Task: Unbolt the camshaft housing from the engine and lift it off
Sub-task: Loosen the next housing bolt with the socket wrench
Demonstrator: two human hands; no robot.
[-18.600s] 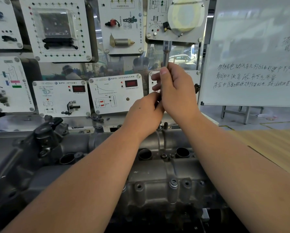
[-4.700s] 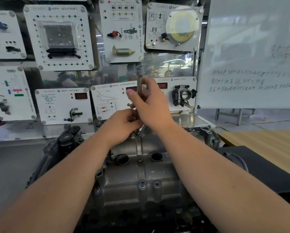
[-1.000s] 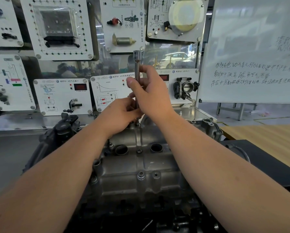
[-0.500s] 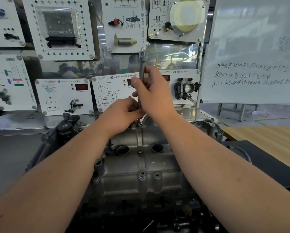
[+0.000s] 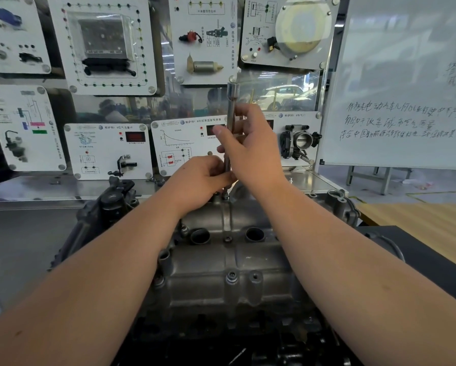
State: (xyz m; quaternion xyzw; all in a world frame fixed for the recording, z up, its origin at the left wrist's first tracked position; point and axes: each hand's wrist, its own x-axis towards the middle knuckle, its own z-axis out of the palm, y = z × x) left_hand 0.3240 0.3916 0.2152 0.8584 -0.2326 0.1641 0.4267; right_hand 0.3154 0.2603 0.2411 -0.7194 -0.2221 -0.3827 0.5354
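We grip a long, upright steel socket extension bar point(image 5: 231, 120) with both hands: right hand point(image 5: 250, 146) closed high, left hand point(image 5: 203, 178) closed low. Its tip meets the far edge of the grey cast-metal camshaft housing point(image 5: 229, 257).

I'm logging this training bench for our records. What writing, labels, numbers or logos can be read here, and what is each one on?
Whiteboard: three lines of handwritten Chinese, too blurred and cut off to quote reliably.
Lower white panels: round logos and short Chinese titles, too small to quote; red displays unlit, no digits.
Middle lower panel: curve graph and circuit sketch, captions too small.
Upper panels: vertical printed captions, illegible.
Camshaft housing and socket tool: no markings visible.
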